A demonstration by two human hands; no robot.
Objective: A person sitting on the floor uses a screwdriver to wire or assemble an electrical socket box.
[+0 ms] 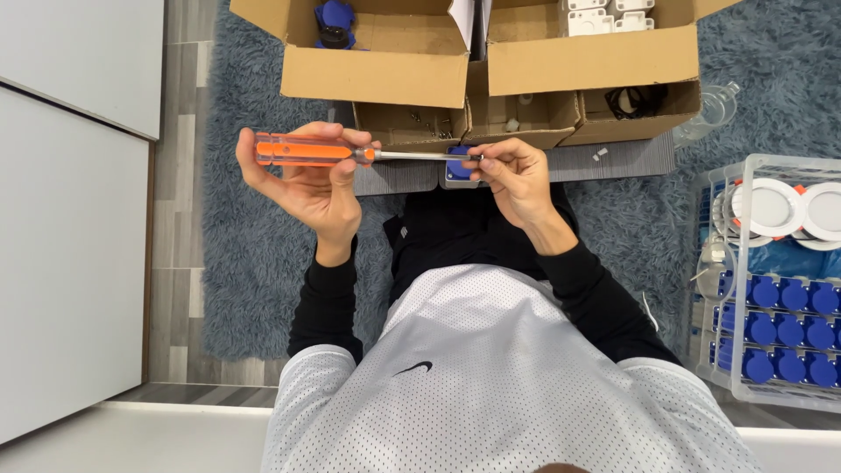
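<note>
My left hand (308,184) grips the orange transparent handle of a screwdriver (302,150), which lies level and points right. Its metal shaft reaches my right hand (519,182), whose fingers pinch the tip against a small blue and grey socket part (455,169). That part is held just above a grey ribbed mat (613,161). Both hands are raised in front of my chest, with black sleeves down to the wrists.
Open cardboard boxes (377,77) stand behind the hands; small boxes hold screws and a black cable. A clear crate (771,385) at the right holds blue round parts (793,331) and white round fixtures (771,208). A blue shaggy rug (245,245) lies below, and a white cabinet (70,219) stands to the left.
</note>
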